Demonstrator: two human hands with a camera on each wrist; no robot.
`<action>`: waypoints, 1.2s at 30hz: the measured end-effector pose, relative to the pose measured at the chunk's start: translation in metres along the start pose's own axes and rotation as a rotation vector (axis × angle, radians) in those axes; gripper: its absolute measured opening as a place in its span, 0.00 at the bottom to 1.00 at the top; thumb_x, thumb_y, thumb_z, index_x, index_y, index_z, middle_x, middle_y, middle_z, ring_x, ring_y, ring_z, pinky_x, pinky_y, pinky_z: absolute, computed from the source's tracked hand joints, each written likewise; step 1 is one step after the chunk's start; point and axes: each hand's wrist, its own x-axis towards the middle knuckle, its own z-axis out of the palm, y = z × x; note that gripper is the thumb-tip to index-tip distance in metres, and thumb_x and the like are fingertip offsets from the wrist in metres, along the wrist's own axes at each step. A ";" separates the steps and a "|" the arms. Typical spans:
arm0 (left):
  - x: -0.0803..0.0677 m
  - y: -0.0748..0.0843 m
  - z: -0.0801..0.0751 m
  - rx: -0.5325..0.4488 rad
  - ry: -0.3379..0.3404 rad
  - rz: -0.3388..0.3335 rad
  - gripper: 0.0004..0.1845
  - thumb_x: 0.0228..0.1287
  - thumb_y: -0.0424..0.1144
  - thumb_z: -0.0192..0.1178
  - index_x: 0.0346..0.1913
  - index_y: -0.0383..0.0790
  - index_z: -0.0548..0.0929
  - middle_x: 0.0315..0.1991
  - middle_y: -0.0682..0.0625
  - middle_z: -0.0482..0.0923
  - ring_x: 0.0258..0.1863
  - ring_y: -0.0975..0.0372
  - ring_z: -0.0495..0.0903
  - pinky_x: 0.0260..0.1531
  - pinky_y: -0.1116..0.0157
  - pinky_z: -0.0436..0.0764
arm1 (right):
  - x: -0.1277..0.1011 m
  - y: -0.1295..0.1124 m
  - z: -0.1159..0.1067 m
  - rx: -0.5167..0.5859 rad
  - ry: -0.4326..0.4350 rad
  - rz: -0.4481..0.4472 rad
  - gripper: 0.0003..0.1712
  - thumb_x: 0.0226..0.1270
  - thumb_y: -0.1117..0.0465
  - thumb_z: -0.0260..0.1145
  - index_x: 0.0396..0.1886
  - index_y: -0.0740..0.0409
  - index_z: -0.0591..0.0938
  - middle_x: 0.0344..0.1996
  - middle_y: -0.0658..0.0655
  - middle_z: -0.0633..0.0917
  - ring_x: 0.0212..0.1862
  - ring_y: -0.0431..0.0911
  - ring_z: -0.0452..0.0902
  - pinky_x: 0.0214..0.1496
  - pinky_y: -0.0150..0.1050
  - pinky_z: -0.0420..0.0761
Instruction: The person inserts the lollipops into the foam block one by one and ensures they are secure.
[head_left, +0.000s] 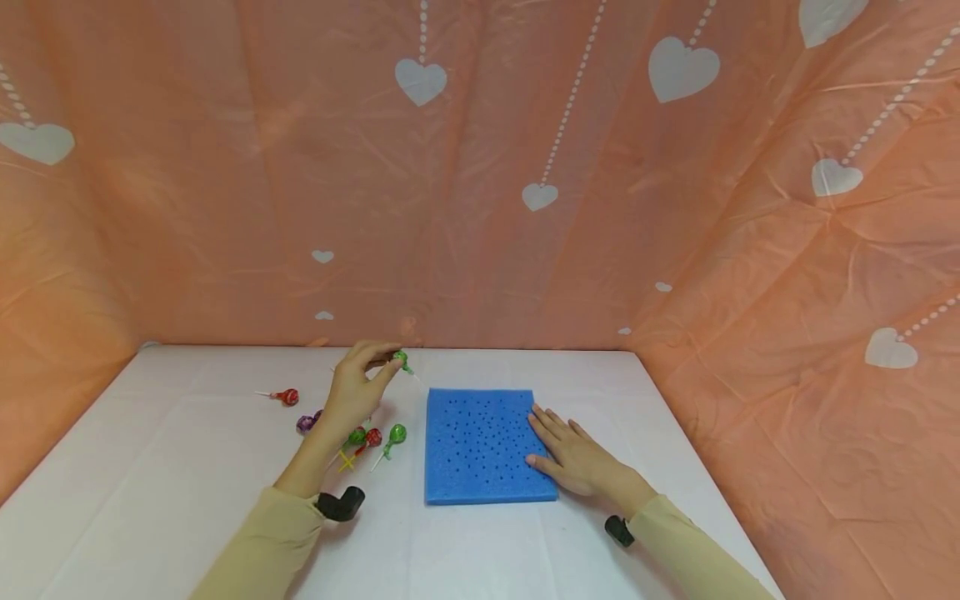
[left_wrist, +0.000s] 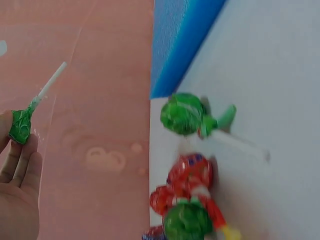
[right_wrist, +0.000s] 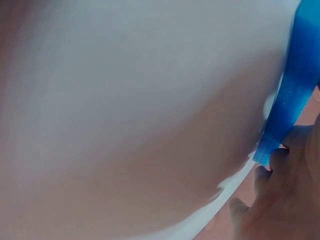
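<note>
My left hand point(head_left: 358, 390) is raised near the table's back, pinching a green-wrapped lollipop point(head_left: 401, 359) by its candy head. The lollipop's white stick points out from the fingers, down to the right in the head view. In the left wrist view the same lollipop point(left_wrist: 21, 125) sits between thumb and fingers. A blue foam block point(head_left: 483, 450), dotted with several small holes, lies flat to the right of that hand. My right hand point(head_left: 581, 460) rests on the block's right edge with its fingers extended. In the right wrist view, the fingers touch the foam point(right_wrist: 287, 115).
Below and left of the left hand lie more lollipops: a green one point(head_left: 397, 433), a red one point(head_left: 373, 437), another green one point(head_left: 356, 437), purple point(head_left: 304, 425) and a red one point(head_left: 289, 397) farther left. The white table point(head_left: 480, 550) meets an orange curtain point(head_left: 480, 275) behind.
</note>
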 end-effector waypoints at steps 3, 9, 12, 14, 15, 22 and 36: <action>0.005 0.000 0.008 -0.020 0.015 0.004 0.15 0.70 0.30 0.67 0.57 0.31 0.85 0.52 0.39 0.80 0.53 0.47 0.82 0.59 0.55 0.81 | 0.000 0.000 0.000 -0.013 -0.007 0.010 0.47 0.82 0.34 0.47 0.85 0.58 0.51 0.84 0.58 0.48 0.84 0.57 0.42 0.82 0.61 0.49; 0.011 0.000 0.023 -0.067 0.035 0.011 0.16 0.66 0.28 0.70 0.56 0.32 0.87 0.53 0.37 0.81 0.52 0.47 0.83 0.58 0.53 0.82 | 0.001 0.000 0.000 -0.011 0.000 0.008 0.46 0.82 0.35 0.47 0.85 0.58 0.51 0.84 0.59 0.48 0.84 0.57 0.43 0.82 0.61 0.49; 0.013 -0.001 0.029 -0.050 0.026 0.007 0.16 0.66 0.29 0.71 0.55 0.31 0.87 0.53 0.37 0.82 0.51 0.47 0.84 0.58 0.52 0.82 | 0.001 0.000 0.001 -0.011 -0.002 0.010 0.46 0.82 0.34 0.47 0.85 0.58 0.51 0.85 0.58 0.48 0.84 0.57 0.43 0.82 0.61 0.49; 0.013 -0.002 0.033 -0.031 0.020 0.006 0.15 0.65 0.29 0.71 0.55 0.32 0.87 0.53 0.38 0.82 0.51 0.47 0.84 0.57 0.51 0.83 | 0.001 0.001 0.001 -0.016 0.001 0.009 0.46 0.82 0.34 0.47 0.85 0.58 0.51 0.84 0.58 0.48 0.84 0.57 0.43 0.82 0.61 0.49; 0.013 -0.002 0.035 -0.028 0.014 0.005 0.15 0.65 0.29 0.71 0.54 0.32 0.87 0.53 0.38 0.82 0.51 0.47 0.85 0.57 0.50 0.83 | 0.001 0.001 0.001 -0.016 0.006 0.005 0.46 0.82 0.35 0.47 0.85 0.59 0.52 0.84 0.59 0.49 0.84 0.58 0.44 0.81 0.62 0.50; 0.010 -0.007 0.047 -0.024 -0.029 0.001 0.14 0.65 0.28 0.71 0.53 0.33 0.88 0.51 0.40 0.82 0.51 0.48 0.84 0.57 0.49 0.83 | -0.001 -0.001 0.001 -0.029 0.023 -0.013 0.45 0.83 0.37 0.48 0.84 0.62 0.53 0.84 0.61 0.51 0.83 0.60 0.45 0.81 0.63 0.51; 0.004 -0.011 0.059 -0.018 -0.084 0.030 0.13 0.64 0.27 0.72 0.51 0.32 0.87 0.48 0.42 0.83 0.48 0.50 0.84 0.54 0.47 0.83 | -0.002 -0.003 0.000 -0.029 0.018 0.001 0.46 0.82 0.36 0.48 0.84 0.60 0.52 0.84 0.60 0.50 0.83 0.58 0.44 0.81 0.62 0.50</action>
